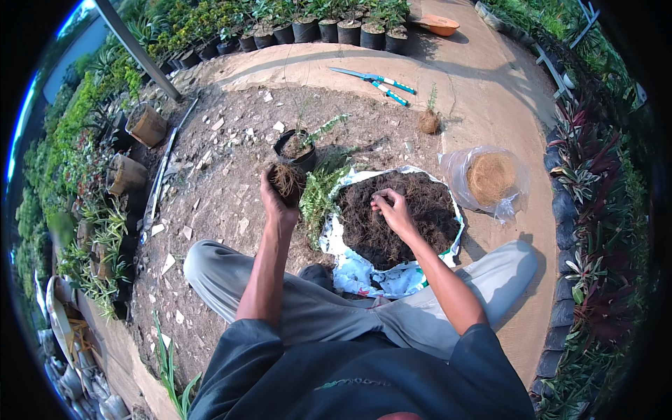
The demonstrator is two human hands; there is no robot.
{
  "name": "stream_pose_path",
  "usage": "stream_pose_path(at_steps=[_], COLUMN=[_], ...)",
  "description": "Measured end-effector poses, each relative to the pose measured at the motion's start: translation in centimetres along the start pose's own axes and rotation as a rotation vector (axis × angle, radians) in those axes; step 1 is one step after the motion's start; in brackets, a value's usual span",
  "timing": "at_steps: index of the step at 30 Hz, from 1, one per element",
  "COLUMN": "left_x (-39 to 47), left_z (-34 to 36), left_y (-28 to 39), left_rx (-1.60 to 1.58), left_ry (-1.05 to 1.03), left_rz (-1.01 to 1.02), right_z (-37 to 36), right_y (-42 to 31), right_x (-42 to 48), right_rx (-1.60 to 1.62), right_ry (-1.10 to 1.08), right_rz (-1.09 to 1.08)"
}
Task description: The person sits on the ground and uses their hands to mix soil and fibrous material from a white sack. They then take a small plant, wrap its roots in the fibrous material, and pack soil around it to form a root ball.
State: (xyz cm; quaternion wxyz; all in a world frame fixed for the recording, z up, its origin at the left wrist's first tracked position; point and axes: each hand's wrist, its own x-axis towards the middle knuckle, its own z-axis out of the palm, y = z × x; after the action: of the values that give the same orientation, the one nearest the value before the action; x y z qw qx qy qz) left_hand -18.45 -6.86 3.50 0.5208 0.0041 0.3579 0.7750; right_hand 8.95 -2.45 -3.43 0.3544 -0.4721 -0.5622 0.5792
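My left hand (277,197) holds a dark root ball (287,181) with brown fibrous roots on it. Just beyond it stands a black nursery pot (295,150) with soil and a thin plant. Over an open white sack (336,236) of dark, fibrous soil (399,231) is my right hand (387,203), its fingers curled and the fingertips close together; whether they pinch anything is too small to tell. Green fern fronds (316,202) lie between the root ball and the sack.
A clear plastic bag (457,176) holds coir fibre (489,176) right of the sack. Garden shears (375,81) and a small plant with a round root ball (429,122) lie farther off. Potted plants (349,34), an orange basin (438,24) and a metal pole (137,50) stand around.
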Motion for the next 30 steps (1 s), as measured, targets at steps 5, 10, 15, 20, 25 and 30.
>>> stream_pose_path(at_steps=[5,10,15,20,25,30], left_x=[0.4,0.3,-1.1,-1.4,-0.6,-0.3], left_z=[-3.4,-4.0,-2.4,-1.5,-1.4,-0.7], left_y=[1.7,3.2,4.7,5.9,5.1,4.0], left_rx=[-0.046,-0.064,-0.123,-0.103,-0.121,-0.119], left_ry=[0.051,0.138,0.088,0.07,0.045,-0.007], left_rz=[0.061,0.085,0.112,0.132,0.101,0.052], right_z=[4.1,11.2,18.5,21.3,18.6,15.7], right_y=[5.0,8.2,12.5,15.5,11.8,5.2], right_x=[0.3,1.6,2.8,2.9,2.8,1.7], right_rx=[-0.438,-0.187,-0.504,-0.663,-0.029,0.221], right_ry=[-0.24,-0.371,-0.183,-0.057,-0.397,-0.5], right_rz=[-0.048,0.436,0.448,0.235,0.55,0.638])
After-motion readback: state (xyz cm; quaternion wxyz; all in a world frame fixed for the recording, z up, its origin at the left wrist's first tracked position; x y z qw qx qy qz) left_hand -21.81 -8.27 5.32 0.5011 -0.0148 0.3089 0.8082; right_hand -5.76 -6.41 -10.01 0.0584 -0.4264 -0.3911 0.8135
